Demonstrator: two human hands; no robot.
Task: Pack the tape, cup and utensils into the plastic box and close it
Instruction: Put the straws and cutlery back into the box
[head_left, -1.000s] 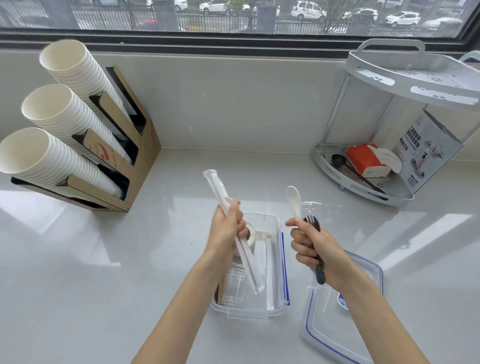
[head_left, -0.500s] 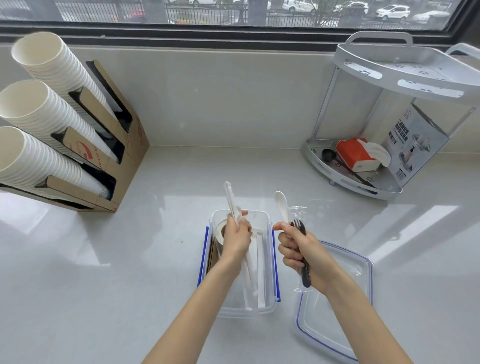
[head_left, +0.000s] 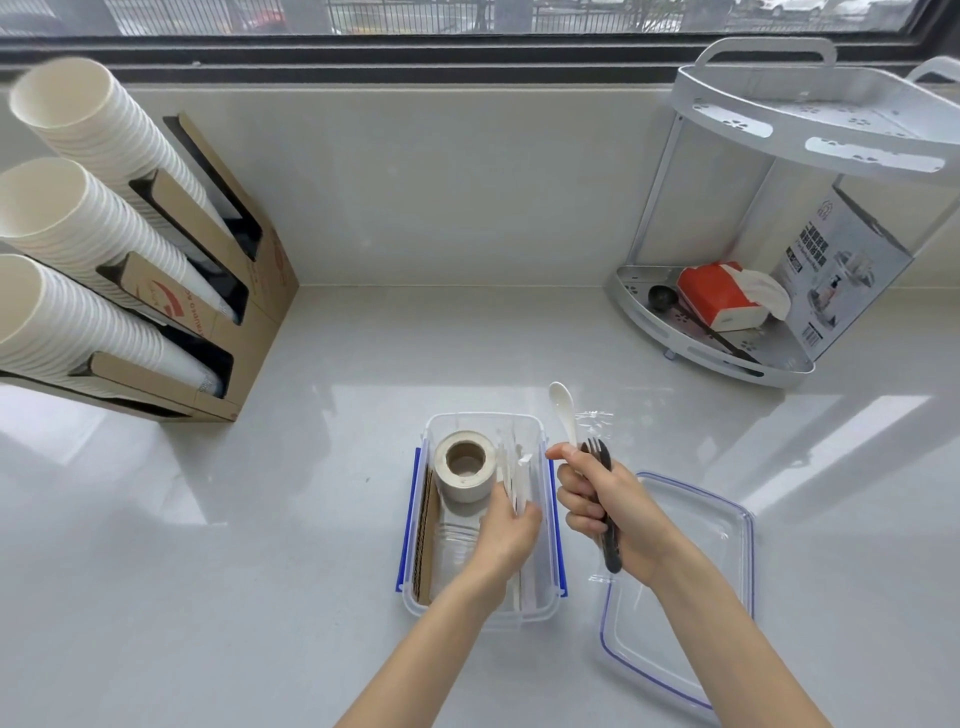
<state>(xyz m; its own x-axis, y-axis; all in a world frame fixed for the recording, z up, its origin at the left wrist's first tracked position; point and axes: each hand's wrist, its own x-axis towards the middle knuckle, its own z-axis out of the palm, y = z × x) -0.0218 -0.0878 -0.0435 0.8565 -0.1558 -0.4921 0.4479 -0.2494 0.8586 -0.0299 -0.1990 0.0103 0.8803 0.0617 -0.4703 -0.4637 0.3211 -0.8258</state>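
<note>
My left hand (head_left: 506, 530) pinches wrapped chopsticks (head_left: 511, 480) inside the box (head_left: 543, 519) at lower centre, while my right hand (head_left: 605, 512) grips a fork (head_left: 605, 493) and spoon (head_left: 565, 410).

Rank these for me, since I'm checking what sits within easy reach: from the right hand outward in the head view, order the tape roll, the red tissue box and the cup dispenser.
From the right hand:
1. Tape roll, just to its left inside the plastic box.
2. Red tissue box, farther back on the right, on the corner rack's lower shelf.
3. Cup dispenser, far left against the wall.
</note>
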